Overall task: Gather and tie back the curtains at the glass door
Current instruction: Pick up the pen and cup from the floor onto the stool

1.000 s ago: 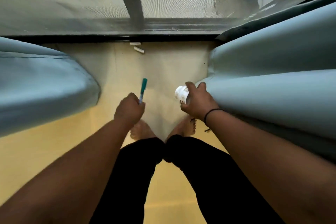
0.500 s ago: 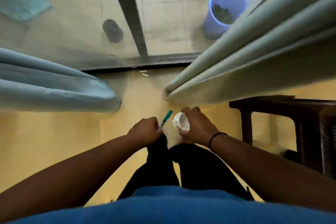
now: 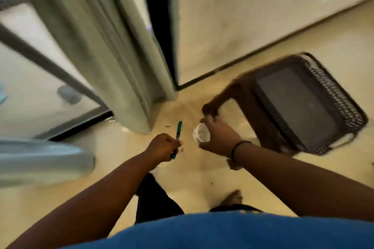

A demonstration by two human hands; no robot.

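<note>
Left curtain [image 3: 40, 159] bunched low at frame edge; glass door [image 3: 36, 79] behind it. Right curtain [image 3: 105, 50] hangs in grey-green folds, untied, hem near floor [image 3: 121, 147], w/ bare floor betw. the two. Left hand [image 3: 164, 146] grips green pen [image 3: 178, 133]; right hand [image 3: 219, 137] holds white cup [image 3: 200, 132]. Dark stool [image 3: 293, 107] just beside right hand.

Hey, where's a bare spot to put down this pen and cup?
The dark woven-edged stool by the right hand has a bare top. Bare floor lies between both hands. It's crowded by the grey-green curtain.
</note>
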